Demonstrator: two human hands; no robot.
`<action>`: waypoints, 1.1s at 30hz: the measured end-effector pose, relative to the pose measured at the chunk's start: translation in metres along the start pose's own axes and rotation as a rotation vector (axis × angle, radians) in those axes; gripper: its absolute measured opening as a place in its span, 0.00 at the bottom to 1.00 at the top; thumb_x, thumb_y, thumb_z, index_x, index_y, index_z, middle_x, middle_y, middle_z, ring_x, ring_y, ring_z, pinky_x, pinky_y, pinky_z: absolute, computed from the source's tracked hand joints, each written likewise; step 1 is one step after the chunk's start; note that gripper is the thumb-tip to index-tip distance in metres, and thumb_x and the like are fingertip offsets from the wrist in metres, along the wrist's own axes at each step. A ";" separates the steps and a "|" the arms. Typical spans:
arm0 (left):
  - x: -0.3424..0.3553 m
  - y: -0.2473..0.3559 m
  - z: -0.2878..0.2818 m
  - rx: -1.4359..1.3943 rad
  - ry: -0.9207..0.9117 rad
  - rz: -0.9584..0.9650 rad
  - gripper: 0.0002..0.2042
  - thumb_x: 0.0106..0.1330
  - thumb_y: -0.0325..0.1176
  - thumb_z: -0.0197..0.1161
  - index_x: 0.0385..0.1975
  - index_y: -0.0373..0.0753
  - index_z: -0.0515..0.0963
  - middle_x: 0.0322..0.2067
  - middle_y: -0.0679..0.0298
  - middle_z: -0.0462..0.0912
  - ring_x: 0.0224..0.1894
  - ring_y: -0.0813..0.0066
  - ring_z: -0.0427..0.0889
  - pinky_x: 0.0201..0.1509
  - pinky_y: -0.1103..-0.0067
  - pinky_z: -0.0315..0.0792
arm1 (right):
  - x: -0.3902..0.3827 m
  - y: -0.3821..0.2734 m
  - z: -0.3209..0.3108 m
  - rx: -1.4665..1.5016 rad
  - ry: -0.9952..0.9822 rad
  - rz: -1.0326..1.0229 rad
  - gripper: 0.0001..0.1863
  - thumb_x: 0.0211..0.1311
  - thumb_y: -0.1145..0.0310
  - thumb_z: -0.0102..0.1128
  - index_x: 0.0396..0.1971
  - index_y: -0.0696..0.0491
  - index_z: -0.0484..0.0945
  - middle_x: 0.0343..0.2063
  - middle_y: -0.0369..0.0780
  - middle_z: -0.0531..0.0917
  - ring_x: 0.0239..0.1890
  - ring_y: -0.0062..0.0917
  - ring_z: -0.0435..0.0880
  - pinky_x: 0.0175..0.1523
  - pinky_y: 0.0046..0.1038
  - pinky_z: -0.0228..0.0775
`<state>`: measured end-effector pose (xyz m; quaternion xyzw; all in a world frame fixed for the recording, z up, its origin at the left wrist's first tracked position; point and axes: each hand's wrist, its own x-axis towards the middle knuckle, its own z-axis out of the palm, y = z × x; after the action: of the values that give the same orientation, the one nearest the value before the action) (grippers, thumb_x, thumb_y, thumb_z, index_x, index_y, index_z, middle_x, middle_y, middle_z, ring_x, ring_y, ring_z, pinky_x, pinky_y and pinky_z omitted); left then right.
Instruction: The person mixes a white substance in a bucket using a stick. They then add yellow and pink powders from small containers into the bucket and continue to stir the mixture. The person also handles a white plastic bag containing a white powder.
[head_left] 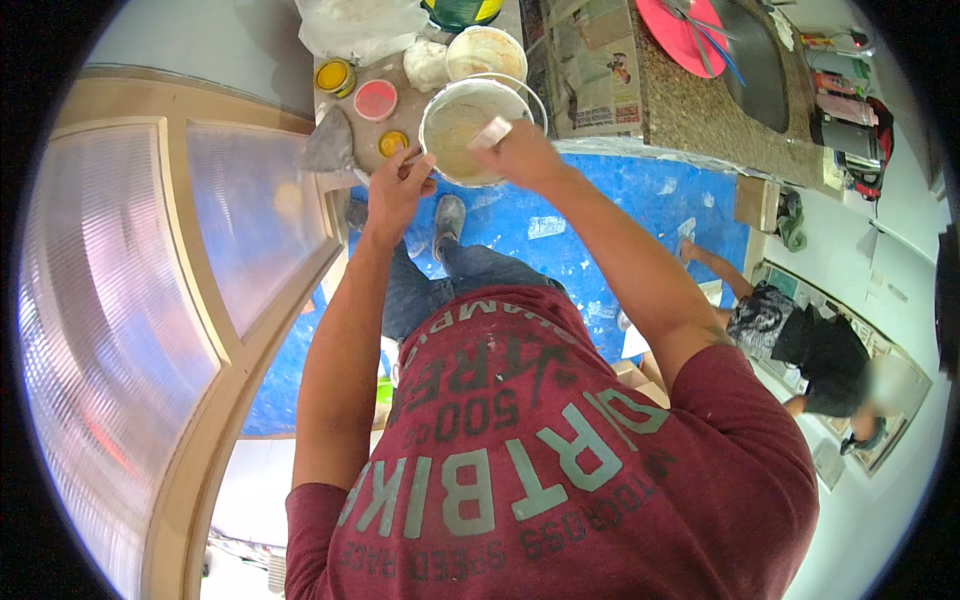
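A white bucket (424, 140) with a raised wire handle holds a cream-coloured paste and sits in front of me. At its left rim is my left hand (398, 195), thumb and fingers closed on the edge. My right hand (522, 155) is over the bucket's right side, closed round a small white block-shaped tool (492, 132). The fingers cover most of that tool, so its exact kind does not show. Left of the bucket stand a small yellow tub (392, 143) and a pink-topped tub (376, 100).
Behind stand a second white bucket (488, 55), a white crumpled bag (427, 66) and a yellow tin (335, 77). A speckled counter (690, 115) with a red plate (675, 30) lies right. Blue sheeting (620, 200) covers the floor. Another person (825, 355) is at far right; a ribbed-glass door (120, 270), left.
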<state>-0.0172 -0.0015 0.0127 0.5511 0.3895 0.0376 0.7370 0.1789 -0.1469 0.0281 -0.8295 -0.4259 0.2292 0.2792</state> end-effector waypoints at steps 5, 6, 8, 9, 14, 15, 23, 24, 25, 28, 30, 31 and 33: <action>0.003 -0.008 0.002 -0.006 -0.002 0.007 0.26 0.74 0.42 0.67 0.62 0.28 0.75 0.41 0.58 0.85 0.39 0.73 0.84 0.45 0.74 0.83 | 0.020 0.012 0.013 0.038 0.028 0.009 0.21 0.58 0.51 0.71 0.43 0.52 0.87 0.37 0.53 0.88 0.43 0.51 0.87 0.51 0.45 0.81; 0.003 -0.012 -0.002 -0.016 0.003 -0.002 0.25 0.74 0.42 0.67 0.62 0.29 0.75 0.41 0.58 0.85 0.39 0.73 0.84 0.45 0.74 0.83 | 0.007 -0.002 0.013 0.115 0.001 -0.050 0.21 0.58 0.51 0.71 0.43 0.53 0.88 0.37 0.52 0.88 0.42 0.51 0.88 0.50 0.44 0.81; 0.005 -0.011 0.000 -0.039 -0.002 -0.001 0.25 0.73 0.42 0.67 0.62 0.29 0.75 0.41 0.58 0.85 0.39 0.73 0.84 0.46 0.74 0.83 | 0.007 -0.004 0.012 -0.034 0.056 -0.187 0.20 0.57 0.52 0.71 0.41 0.53 0.88 0.34 0.51 0.89 0.39 0.51 0.88 0.47 0.44 0.82; 0.005 -0.011 0.002 -0.047 -0.001 -0.003 0.25 0.73 0.42 0.67 0.62 0.29 0.75 0.41 0.58 0.85 0.39 0.73 0.84 0.46 0.74 0.83 | 0.013 0.011 0.004 -0.055 0.051 -0.092 0.20 0.59 0.52 0.70 0.43 0.52 0.88 0.36 0.50 0.89 0.41 0.48 0.88 0.49 0.42 0.82; 0.005 -0.011 0.002 -0.084 -0.024 -0.010 0.25 0.74 0.41 0.67 0.62 0.29 0.75 0.41 0.59 0.84 0.39 0.73 0.84 0.45 0.74 0.83 | 0.015 -0.002 0.012 0.078 0.042 -0.075 0.18 0.64 0.56 0.70 0.46 0.52 0.88 0.40 0.46 0.90 0.43 0.39 0.90 0.51 0.38 0.81; 0.005 -0.011 0.001 -0.081 -0.028 -0.012 0.24 0.74 0.40 0.67 0.62 0.29 0.75 0.42 0.59 0.84 0.39 0.73 0.84 0.45 0.74 0.83 | 0.008 -0.008 0.016 0.121 0.045 -0.129 0.17 0.64 0.57 0.70 0.46 0.52 0.88 0.40 0.46 0.90 0.42 0.38 0.90 0.49 0.37 0.82; 0.004 -0.009 0.004 -0.068 -0.011 -0.007 0.25 0.74 0.40 0.67 0.63 0.28 0.74 0.41 0.58 0.84 0.38 0.73 0.84 0.44 0.74 0.84 | 0.009 -0.023 0.009 0.149 -0.010 -0.002 0.23 0.58 0.54 0.72 0.51 0.51 0.86 0.44 0.48 0.89 0.47 0.42 0.89 0.55 0.41 0.80; 0.003 -0.009 0.002 -0.062 -0.007 -0.009 0.25 0.74 0.40 0.67 0.63 0.28 0.74 0.41 0.57 0.84 0.38 0.73 0.84 0.44 0.74 0.84 | 0.010 -0.024 0.002 0.091 -0.049 0.036 0.24 0.58 0.54 0.73 0.51 0.51 0.86 0.44 0.48 0.89 0.47 0.42 0.89 0.54 0.41 0.80; 0.001 -0.009 0.000 -0.069 -0.007 -0.011 0.25 0.74 0.40 0.67 0.63 0.28 0.74 0.41 0.57 0.84 0.38 0.73 0.84 0.44 0.74 0.84 | 0.011 -0.025 -0.011 0.033 -0.099 0.070 0.24 0.58 0.53 0.73 0.51 0.51 0.86 0.45 0.48 0.89 0.47 0.42 0.89 0.53 0.40 0.81; -0.003 -0.008 0.004 -0.100 -0.001 -0.009 0.26 0.73 0.39 0.67 0.63 0.27 0.74 0.40 0.56 0.85 0.37 0.73 0.84 0.41 0.75 0.84 | 0.020 -0.012 -0.032 0.000 -0.081 0.069 0.26 0.57 0.52 0.73 0.51 0.52 0.85 0.45 0.48 0.89 0.46 0.44 0.89 0.53 0.40 0.81; 0.002 -0.004 0.011 -0.113 0.011 0.009 0.27 0.72 0.38 0.69 0.63 0.25 0.74 0.39 0.55 0.86 0.36 0.74 0.85 0.37 0.77 0.85 | 0.028 0.027 0.012 0.010 0.003 0.033 0.25 0.58 0.52 0.71 0.51 0.52 0.85 0.43 0.49 0.89 0.45 0.45 0.88 0.52 0.41 0.81; 0.004 -0.004 0.011 -0.103 -0.006 0.016 0.27 0.72 0.38 0.69 0.63 0.25 0.74 0.39 0.54 0.86 0.35 0.74 0.85 0.37 0.77 0.85 | 0.033 0.034 0.030 0.017 0.040 0.007 0.25 0.59 0.52 0.70 0.51 0.53 0.85 0.42 0.49 0.89 0.45 0.46 0.88 0.52 0.42 0.81; 0.003 -0.012 0.003 -0.110 0.013 0.016 0.26 0.72 0.38 0.69 0.63 0.25 0.74 0.39 0.54 0.86 0.35 0.74 0.85 0.37 0.76 0.85 | 0.011 -0.016 0.007 0.049 -0.056 -0.068 0.24 0.60 0.51 0.70 0.49 0.52 0.86 0.41 0.49 0.89 0.45 0.43 0.89 0.53 0.41 0.80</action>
<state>-0.0178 -0.0067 0.0015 0.5127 0.3873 0.0685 0.7632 0.1715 -0.1282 0.0315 -0.8006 -0.4559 0.2532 0.2951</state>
